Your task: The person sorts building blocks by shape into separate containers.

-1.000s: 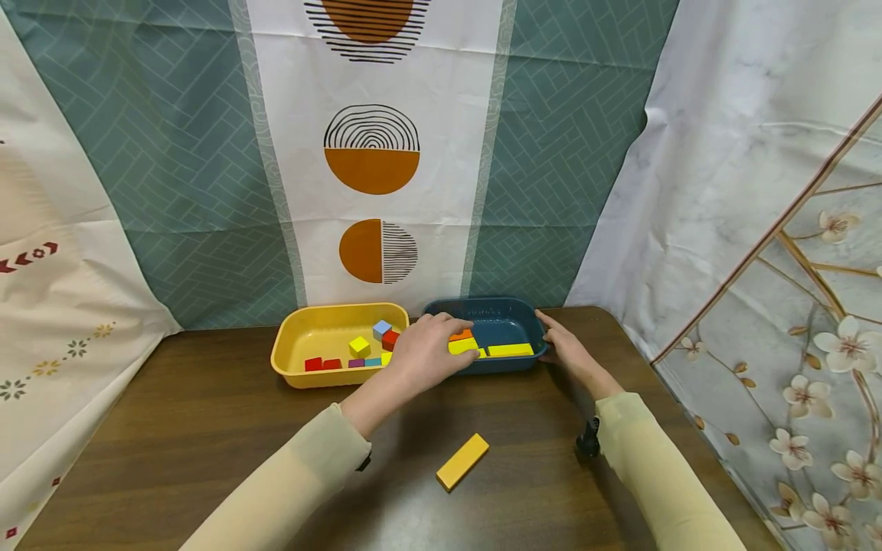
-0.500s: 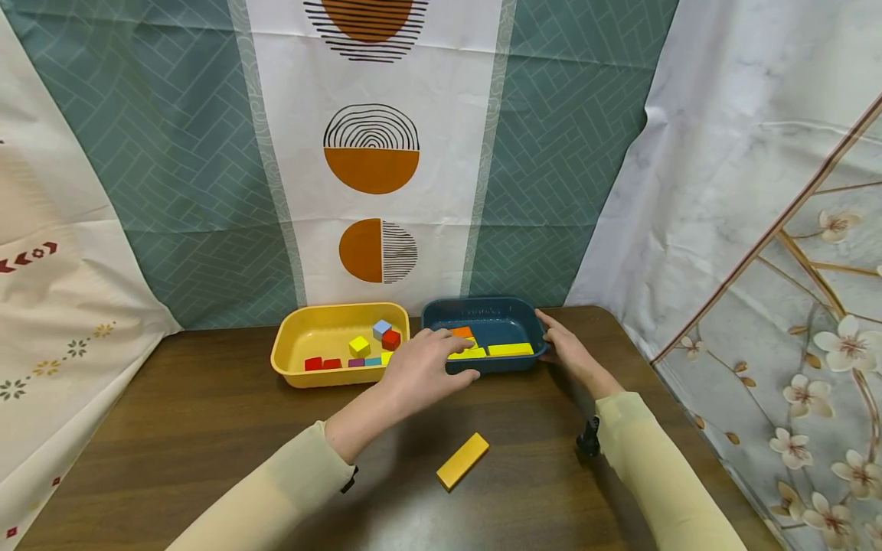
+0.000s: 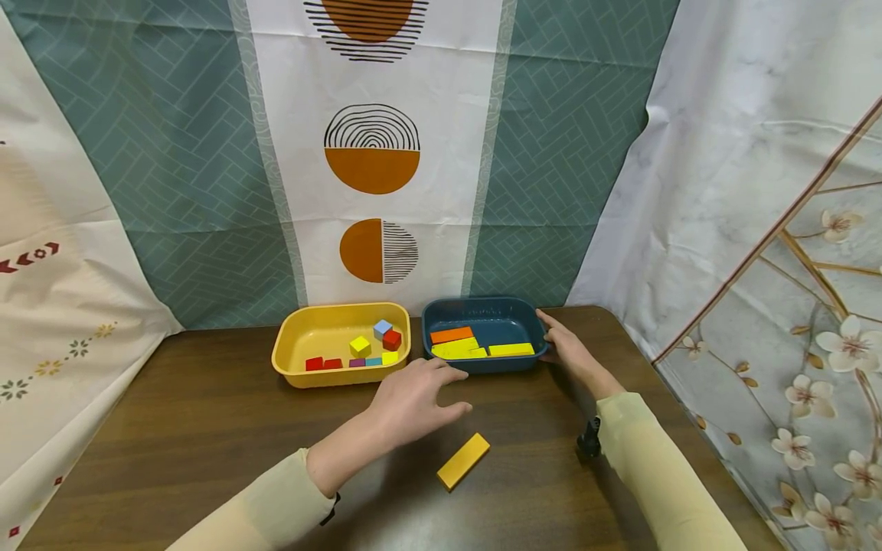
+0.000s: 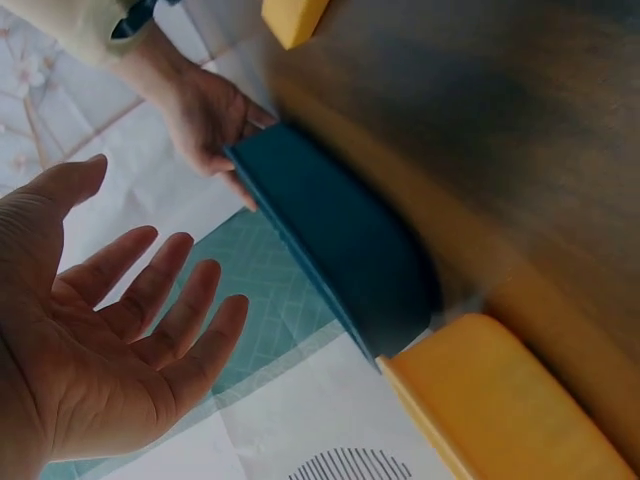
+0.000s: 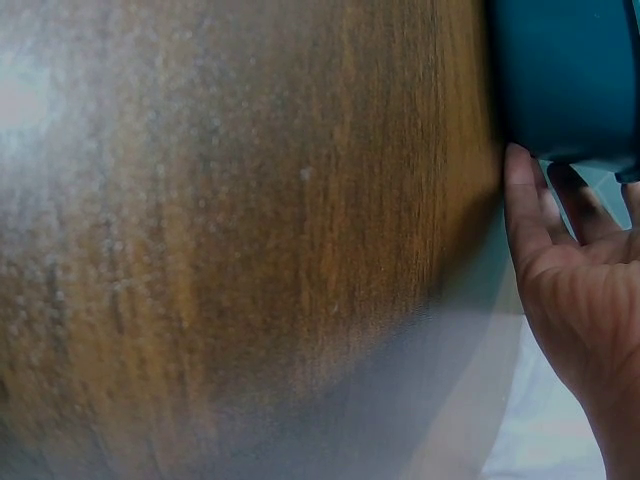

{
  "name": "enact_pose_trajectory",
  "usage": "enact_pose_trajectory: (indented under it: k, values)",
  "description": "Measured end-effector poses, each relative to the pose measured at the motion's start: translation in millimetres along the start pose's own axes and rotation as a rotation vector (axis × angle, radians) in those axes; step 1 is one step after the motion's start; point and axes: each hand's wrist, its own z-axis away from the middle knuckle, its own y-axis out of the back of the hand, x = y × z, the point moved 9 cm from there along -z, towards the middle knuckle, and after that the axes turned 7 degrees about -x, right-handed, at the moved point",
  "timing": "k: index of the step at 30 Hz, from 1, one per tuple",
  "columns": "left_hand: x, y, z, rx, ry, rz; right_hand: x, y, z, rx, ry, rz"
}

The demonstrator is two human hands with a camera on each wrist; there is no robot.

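Observation:
My left hand [image 3: 410, 401] hovers over the table in front of the two trays, fingers spread and nothing in them; the left wrist view shows its bare palm [image 4: 110, 390]. Just to its right, an orange-yellow rectangular block [image 3: 463, 462] lies slanted on the table. My right hand [image 3: 573, 353] touches the right end of a dark blue tray [image 3: 517, 367] with fairly straight fingers, which the right wrist view shows against the tray's outer wall [image 5: 570, 90]. Inside the blue tray lie an orange block [image 3: 451, 335] and several yellow blocks [image 3: 511, 350] along the front.
A yellow tray [image 3: 292, 337] stands left of the blue one, holding small cubes in red, yellow, blue and other colours, such as a red cube [image 3: 391, 340]. Behind both trays hangs a patterned cloth [image 3: 544, 153]. The wooden table [image 3: 172, 436] stretches toward me.
My left hand has drawn back from the blue tray toward me, uncovering the orange and yellow blocks in it. My right hand has stayed at the tray's end.

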Motion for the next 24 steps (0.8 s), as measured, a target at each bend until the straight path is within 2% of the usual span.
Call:
enact_pose_trajectory:
  k: [5,15,24]
  values:
    - [-4.3,-13.8,8.1,-0.035,-0.003,-0.001,-0.5,-0.2,0.4,-0.006,-0.001,0.002]
    - [-3.6,-54.3,22.2,-0.158,-0.017,-0.029,-6.3,-2.5,2.5,-0.017,0.011,-0.009]
    - [-9.6,-83.0,29.4,-0.230,0.031,-0.005,-4.7,-1.4,1.8,-0.010,0.005,-0.012]
